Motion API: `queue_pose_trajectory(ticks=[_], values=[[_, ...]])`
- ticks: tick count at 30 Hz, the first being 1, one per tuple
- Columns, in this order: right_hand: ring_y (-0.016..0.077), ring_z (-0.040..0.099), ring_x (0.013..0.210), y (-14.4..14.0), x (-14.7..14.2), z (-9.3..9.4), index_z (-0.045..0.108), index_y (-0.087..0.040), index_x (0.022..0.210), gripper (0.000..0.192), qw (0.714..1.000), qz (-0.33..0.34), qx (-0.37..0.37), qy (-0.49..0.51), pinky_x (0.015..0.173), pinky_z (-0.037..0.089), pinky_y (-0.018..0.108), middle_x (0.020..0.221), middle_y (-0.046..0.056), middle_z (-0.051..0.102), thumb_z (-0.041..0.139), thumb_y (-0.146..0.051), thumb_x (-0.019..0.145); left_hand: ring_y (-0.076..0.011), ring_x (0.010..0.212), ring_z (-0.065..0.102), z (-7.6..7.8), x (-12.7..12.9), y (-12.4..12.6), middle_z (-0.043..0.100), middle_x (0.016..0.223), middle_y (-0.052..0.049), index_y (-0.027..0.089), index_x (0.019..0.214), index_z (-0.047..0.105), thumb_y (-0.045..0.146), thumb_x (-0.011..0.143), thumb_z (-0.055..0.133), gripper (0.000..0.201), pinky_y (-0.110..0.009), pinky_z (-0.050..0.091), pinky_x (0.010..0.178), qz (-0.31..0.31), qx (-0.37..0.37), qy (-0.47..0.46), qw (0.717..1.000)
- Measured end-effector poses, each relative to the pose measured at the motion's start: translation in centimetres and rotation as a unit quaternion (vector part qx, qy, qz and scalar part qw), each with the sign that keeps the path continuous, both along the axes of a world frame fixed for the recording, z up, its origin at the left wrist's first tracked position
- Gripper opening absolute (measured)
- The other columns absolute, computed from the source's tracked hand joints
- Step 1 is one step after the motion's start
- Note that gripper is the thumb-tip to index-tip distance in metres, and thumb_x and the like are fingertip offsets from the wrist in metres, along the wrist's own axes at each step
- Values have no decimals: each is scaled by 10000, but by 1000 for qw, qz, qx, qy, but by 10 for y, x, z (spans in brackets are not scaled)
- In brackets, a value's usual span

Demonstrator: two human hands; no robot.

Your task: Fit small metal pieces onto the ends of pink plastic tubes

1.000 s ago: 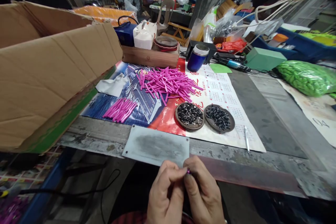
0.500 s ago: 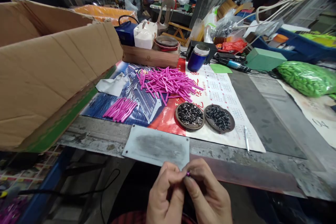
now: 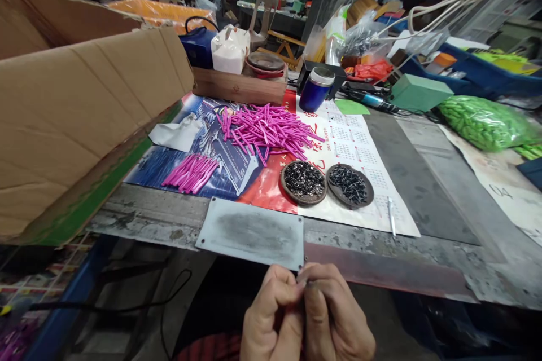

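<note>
Both my left hand and right hand are pinched together fingertip to fingertip below the table edge. Whatever sits between them is hidden. Two dishes of dark parts lie well beyond.

Matt grey metal plate, glossy paper calendar, rough brown cardboard box.

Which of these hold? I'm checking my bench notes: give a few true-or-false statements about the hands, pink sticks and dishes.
1. Both bare hands, left hand and right hand, meet fingertip to fingertip below the table edge. True.
2. The loose heap of pink plastic sticks lies inside the brown cardboard box. False: it lies on the printed poster.
3. Two round brown dishes of small dark metal parts sit side by side. True.
4. The blue cylindrical cup lies tipped over. False: it stands upright.
</note>
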State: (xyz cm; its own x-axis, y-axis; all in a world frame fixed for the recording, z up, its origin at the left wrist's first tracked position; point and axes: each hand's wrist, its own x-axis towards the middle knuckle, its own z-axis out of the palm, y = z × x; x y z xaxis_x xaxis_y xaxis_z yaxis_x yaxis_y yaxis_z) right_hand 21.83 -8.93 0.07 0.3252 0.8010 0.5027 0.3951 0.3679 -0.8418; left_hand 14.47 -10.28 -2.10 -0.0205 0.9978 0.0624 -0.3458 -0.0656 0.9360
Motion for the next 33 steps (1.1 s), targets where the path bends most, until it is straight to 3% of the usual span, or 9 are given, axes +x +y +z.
queue_pose_trajectory(ticks=[5,7,11,16,20,23,25,29,33], values=[[133,522,623,4,12,-9,559,-197,789,255,995,60,4,-73,553,447,250,710,6,503,468,-103,1007,-145,684,536,2,-12,5,539,792,-10,225,887,684,296,997,581,167,-237,471,659,-30,-5,19,999],[140,554,656,5,16,-11,551,-201,791,254,994,57,-7,-93,573,469,249,753,23,545,471,-168,1030,-155,724,575,1,-16,8,565,822,-20,224,918,693,246,997,577,142,-239,495,687,-57,12,27,998],[148,546,642,10,21,-9,542,-201,771,308,992,33,1,-125,564,445,260,721,24,549,441,-239,1059,-154,750,587,0,-14,9,571,837,-18,228,956,700,215,1000,573,135,-230,503,710,-43,19,22,999],[115,489,530,13,25,0,492,-201,689,463,979,174,-100,-34,482,379,237,626,-11,494,354,-382,1092,-133,743,584,2,-12,7,573,867,-7,258,1012,719,222,1010,567,156,-203,490,686,-27,1,30,999],[122,512,563,13,29,0,531,-196,723,385,977,181,-91,-66,510,388,240,656,-6,512,437,-351,1062,-141,757,602,4,-17,10,589,865,-10,267,1058,719,198,1009,558,182,-221,511,718,-56,33,55,996],[114,419,467,15,34,-2,425,-213,597,592,964,212,-161,13,441,330,238,535,-28,408,234,-459,1100,-137,723,580,6,-18,12,577,840,-13,239,1002,722,206,1001,577,149,-214,502,669,-69,-5,49,996],[123,410,477,16,37,-2,403,-222,591,638,957,208,-188,80,438,347,241,537,-26,401,190,-590,1067,-129,700,564,7,-16,12,577,831,-16,219,958,727,223,987,609,121,-201,485,639,-52,-37,35,997],[130,484,591,15,39,-3,527,-200,738,436,964,182,-185,55,533,415,243,683,-10,511,565,-564,976,-154,747,610,9,-17,13,606,855,-36,204,967,740,250,973,635,114,-232,518,693,-66,-41,28,997],[106,408,512,12,37,-9,450,-210,657,468,977,105,-150,109,481,343,223,587,-39,432,381,-388,1083,-129,721,580,10,-21,12,590,850,-17,224,961,736,229,978,628,110,-200,494,665,-70,-57,55,994]])
